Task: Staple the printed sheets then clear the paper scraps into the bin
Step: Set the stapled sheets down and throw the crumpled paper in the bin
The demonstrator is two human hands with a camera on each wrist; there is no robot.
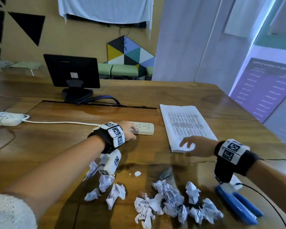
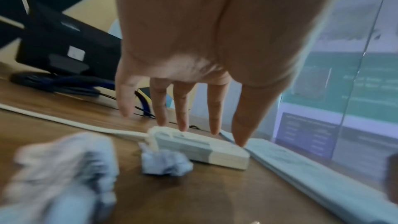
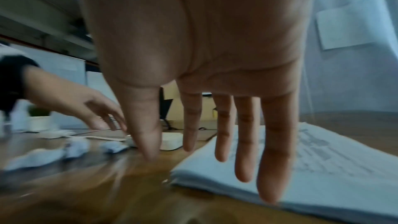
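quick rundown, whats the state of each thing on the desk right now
printed sheets: flat stack, right hand open over near corner
paper scraps: crumpled, loose on desk
stapler: blue, lying untouched
power strip: left hand open, over it
monitor: upright, back facing the camera

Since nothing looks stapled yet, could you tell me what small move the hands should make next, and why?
Probably lower the right hand onto the near corner of the printed sheets and square the stack. Its open fingers hover over that corner, the blue stapler lies untouched beside the right wrist, and the left hand holds nothing above the power strip. The paper scraps can wait.
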